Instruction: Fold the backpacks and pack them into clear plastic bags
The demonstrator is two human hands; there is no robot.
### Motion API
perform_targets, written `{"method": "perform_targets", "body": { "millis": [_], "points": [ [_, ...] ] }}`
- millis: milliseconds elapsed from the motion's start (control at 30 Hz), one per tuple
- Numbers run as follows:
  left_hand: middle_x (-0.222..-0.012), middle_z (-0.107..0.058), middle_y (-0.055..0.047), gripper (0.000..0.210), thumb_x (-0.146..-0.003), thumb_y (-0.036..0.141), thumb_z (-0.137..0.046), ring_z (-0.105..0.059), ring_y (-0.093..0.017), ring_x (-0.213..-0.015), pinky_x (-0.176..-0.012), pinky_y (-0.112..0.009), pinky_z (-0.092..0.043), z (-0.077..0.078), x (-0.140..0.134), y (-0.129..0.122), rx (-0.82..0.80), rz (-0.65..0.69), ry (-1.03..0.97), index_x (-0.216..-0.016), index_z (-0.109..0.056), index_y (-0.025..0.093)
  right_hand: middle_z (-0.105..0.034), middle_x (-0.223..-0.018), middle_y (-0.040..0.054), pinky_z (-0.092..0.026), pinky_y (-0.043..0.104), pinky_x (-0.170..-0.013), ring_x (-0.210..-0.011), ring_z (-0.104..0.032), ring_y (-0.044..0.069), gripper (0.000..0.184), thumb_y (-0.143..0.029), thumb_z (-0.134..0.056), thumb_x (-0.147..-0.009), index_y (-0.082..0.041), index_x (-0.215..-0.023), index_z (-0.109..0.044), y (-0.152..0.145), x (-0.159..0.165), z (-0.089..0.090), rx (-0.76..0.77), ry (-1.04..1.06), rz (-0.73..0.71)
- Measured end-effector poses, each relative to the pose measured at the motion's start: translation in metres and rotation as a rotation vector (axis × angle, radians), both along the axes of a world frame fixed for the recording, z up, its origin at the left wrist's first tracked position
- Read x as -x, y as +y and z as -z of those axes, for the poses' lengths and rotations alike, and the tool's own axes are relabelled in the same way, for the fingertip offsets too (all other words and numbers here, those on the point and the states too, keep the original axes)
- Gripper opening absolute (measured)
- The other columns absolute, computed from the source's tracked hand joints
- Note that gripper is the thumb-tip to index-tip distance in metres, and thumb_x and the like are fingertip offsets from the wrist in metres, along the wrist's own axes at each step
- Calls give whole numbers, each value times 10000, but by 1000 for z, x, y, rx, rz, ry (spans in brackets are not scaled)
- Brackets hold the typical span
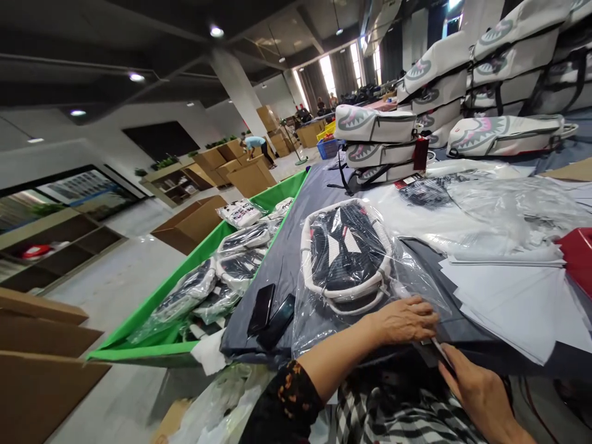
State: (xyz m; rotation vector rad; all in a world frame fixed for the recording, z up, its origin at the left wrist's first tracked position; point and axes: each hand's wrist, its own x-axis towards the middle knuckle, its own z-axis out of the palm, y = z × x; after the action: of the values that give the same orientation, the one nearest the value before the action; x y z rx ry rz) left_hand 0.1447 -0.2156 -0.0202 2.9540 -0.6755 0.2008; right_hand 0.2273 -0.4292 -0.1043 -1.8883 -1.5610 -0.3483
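Observation:
A white-rimmed backpack (346, 246) lies on the dark tabletop inside a clear plastic bag (309, 320), its black mesh back facing up. My left hand (409, 317) is closed at the table's front edge, beside the bag's near right corner. Its fingers curl downward, and what they grip is hidden. Close by on the right, my right hand (476, 379) is closed on a slim item with a pale edge and a dark side (435, 353). That item reaches to the left fingertips, and its kind cannot be made out.
Two dark phones (261, 309) lie left of the backpack. A green-lined bin (139, 353) holds several bagged backpacks. Shark-face backpacks (377, 123) are stacked behind. Clear bags (509, 209), white sheets (509, 302) and a red object (578, 259) lie right. A person (254, 143) bends over boxes far off.

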Motion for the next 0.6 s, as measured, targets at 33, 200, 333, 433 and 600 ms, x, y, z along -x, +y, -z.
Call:
{"method": "perform_targets", "body": {
  "millis": [33,200,333,433,600],
  "points": [
    [-1067,-727,-65,152,-938,169,-645,-581,-228,-1111,-1022,-364,-420,1,-1,3,39,51,46,-842,-717,263,-773,-860,75,-504,216,-504,-552,-697,151,322,-215,-400,-1013,-154,-1082,-708,-4,2,0,-23,-7,-64],
    [-788,-689,-60,272,-882,100,-642,-616,-203,-853,-956,-335,-467,22,10,8,313,39,80,-657,-622,251,-773,-881,13,-570,214,-689,-726,-724,150,265,-253,-574,-960,-282,-1178,-722,-9,-11,-10,-109,-59,-371],
    [-1109,-739,-104,179,-926,199,-629,-669,-223,-1059,-1050,-384,-462,27,27,3,460,-130,92,-771,-692,261,-701,-1281,97,-537,407,-957,-1139,-671,265,388,-194,-529,-977,-289,-1326,-669,44,-44,-38,-162,-156,-159],
    [-1155,-750,-120,182,-946,250,-591,-692,-246,-1096,-1040,-425,-486,17,38,-4,596,-238,118,-881,-756,292,-750,-917,88,-546,312,-677,-772,-706,205,372,-266,-391,-1041,-218,-1117,-752,100,-67,-68,-128,-139,-110],
    [-1172,-739,-124,387,-942,277,-507,-674,-274,-1126,-1018,-412,-496,1,27,2,851,-736,-114,-1285,-686,272,-749,-943,73,-554,278,-760,-844,-716,194,409,-455,-385,-1061,-207,-1000,-704,148,-95,-131,-341,184,-87]
  ]
}}
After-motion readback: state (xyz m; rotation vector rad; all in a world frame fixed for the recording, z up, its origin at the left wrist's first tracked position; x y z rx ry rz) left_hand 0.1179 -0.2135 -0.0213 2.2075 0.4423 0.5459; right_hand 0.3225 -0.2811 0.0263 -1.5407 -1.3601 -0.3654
